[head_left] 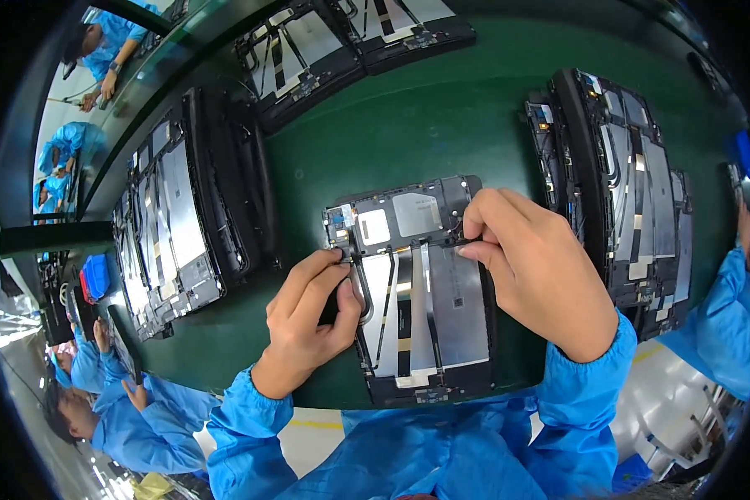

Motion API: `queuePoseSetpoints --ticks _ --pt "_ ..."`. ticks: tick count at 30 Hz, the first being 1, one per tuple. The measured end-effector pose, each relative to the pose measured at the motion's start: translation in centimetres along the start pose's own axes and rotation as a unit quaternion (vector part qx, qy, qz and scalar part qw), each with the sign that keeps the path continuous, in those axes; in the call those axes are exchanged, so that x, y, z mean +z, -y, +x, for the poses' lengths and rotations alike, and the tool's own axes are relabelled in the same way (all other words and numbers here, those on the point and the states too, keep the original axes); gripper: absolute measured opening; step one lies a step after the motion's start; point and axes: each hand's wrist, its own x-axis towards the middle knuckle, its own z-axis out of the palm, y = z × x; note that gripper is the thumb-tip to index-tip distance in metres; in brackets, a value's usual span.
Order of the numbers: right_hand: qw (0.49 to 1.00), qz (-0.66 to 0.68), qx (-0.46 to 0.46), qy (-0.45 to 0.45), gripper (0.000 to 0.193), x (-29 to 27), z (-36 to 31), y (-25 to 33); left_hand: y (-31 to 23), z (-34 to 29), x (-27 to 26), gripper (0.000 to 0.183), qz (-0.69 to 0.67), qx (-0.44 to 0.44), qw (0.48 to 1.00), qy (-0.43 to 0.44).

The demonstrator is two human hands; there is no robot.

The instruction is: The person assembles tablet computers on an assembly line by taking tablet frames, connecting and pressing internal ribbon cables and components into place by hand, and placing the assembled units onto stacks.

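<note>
An opened tablet (462,312) lies before me on the green table, its inner side up. It has silver battery plates, black ribbon cables (431,321) and a dark circuit strip at the near end. My left hand (308,312) is curled at the tablet's left edge, with fingertips and thumb against the frame. At the upper right edge my right hand (537,262) pinches with thumb and forefinger. A thin dark bit shows at these fingertips, too small to name. The fingers hide the tablet's edge there.
Stacks of similar opened tablets stand at the left (171,225) and right (633,192), with more tablets (308,58) at the far side. The green table (408,117) runs between them. Co-workers in blue sit at the left (146,425) and at the right edge (717,325).
</note>
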Motion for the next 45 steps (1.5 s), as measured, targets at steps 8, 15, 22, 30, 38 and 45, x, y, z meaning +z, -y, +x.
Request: queuePoseSetpoints --ticks 8,15,22,30,38,45 --pt "1.000 0.027 -0.001 -0.010 0.027 0.3 0.3 -0.8 -0.5 0.2 0.0 0.026 0.010 0.004 1.000 -0.004" --pt "0.992 0.105 0.071 0.018 0.024 0.5 0.8 -0.9 0.0 0.2 0.3 0.022 -0.021 -0.010 0.999 -0.031" --pt "0.991 0.102 0.081 0.024 0.023 0.3 0.7 -1.0 0.0 0.2 0.4 0.015 -0.023 -0.010 0.998 -0.051" --pt "0.995 0.077 0.064 0.004 0.024 0.5 0.5 -1.8 -0.4 -0.2 1.0 0.016 -0.001 0.033 0.997 -0.075" --pt "0.995 0.075 0.061 -0.003 0.026 0.5 0.6 -2.2 -0.4 0.3 1.2 0.014 -0.042 0.014 0.996 -0.077" --pt "0.996 0.070 0.052 -0.007 0.028 0.8 0.7 -2.6 -1.2 1.1 0.8 0.015 0.071 0.051 0.994 -0.073"
